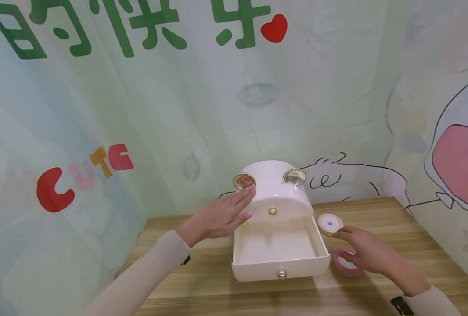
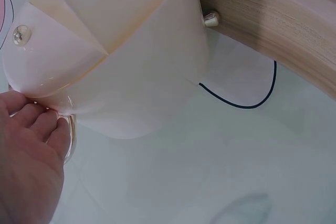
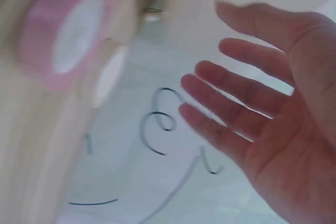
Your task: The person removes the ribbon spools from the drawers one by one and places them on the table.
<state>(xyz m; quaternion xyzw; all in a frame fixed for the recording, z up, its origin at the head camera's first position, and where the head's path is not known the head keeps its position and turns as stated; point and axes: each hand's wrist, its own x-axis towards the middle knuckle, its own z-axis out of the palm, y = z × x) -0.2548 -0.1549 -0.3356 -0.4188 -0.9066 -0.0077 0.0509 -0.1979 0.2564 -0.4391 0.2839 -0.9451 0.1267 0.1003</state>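
Observation:
A white storage box (image 1: 275,182) with a rounded top and two gold-rimmed ears stands on the table. Its lower drawer (image 1: 281,268) is pulled out toward me, and the inner floor shows. My left hand (image 1: 224,215) rests its fingers on the box's upper left side, close to the left ear (image 1: 243,181); in the left wrist view the fingertips touch the white shell (image 2: 131,87). Right of the drawer, my right hand (image 1: 370,252) hovers over a pink ribbon roll (image 1: 347,268), fingers apart and holding nothing. Just beyond its fingertips lies a cream ribbon roll (image 1: 330,224).
The wooden table (image 1: 194,281) ends at printed cloth walls (image 1: 202,109) behind and on both sides. A small gold knob (image 1: 272,211) sits on the upper front of the box, another knob (image 1: 282,274) on the drawer front. A gold foot (image 2: 211,19) shows under the box.

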